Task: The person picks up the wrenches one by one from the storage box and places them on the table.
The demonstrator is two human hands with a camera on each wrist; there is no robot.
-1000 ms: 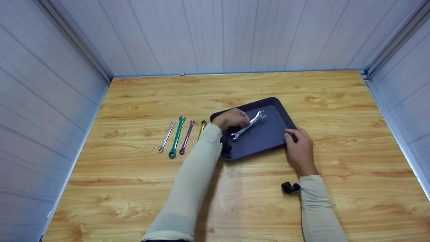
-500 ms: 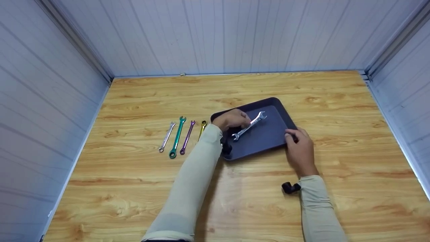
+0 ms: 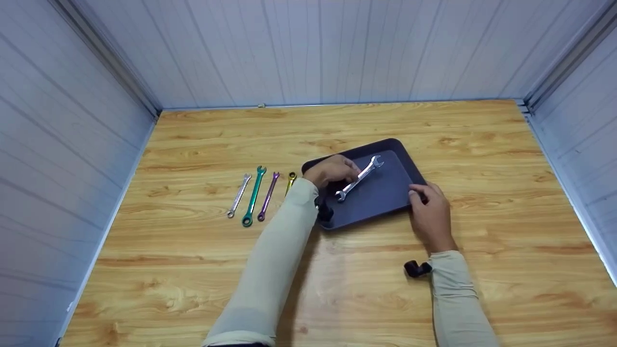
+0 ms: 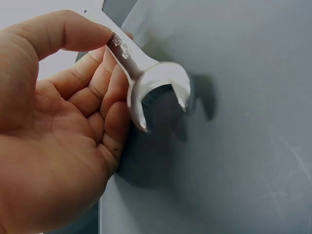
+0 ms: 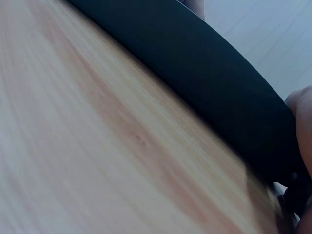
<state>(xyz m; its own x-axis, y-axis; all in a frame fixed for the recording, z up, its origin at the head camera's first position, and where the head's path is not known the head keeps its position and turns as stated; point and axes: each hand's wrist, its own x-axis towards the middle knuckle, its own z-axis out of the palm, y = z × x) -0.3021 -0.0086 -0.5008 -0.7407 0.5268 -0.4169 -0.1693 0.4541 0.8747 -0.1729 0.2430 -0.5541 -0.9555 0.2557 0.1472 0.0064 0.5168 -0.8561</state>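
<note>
A silver double open-ended wrench slants over the dark grey tray. My left hand pinches its shank between thumb and fingers. In the left wrist view, one open jaw of the wrench stands out past the left hand and casts a shadow on the tray floor. At the tray's near right corner my right hand grips the rim. The right wrist view has the tray's outer wall and only a sliver of the right hand at the edge.
Left of the tray on the wooden table lie a small silver wrench, a teal wrench, a purple wrench and a yellow wrench, partly hidden by my left sleeve. Pale panel walls enclose the table.
In the left hand, the wrench has shifted slightly to the right and its far end has risen a little in view. The right hand and the tray stay where they were.
</note>
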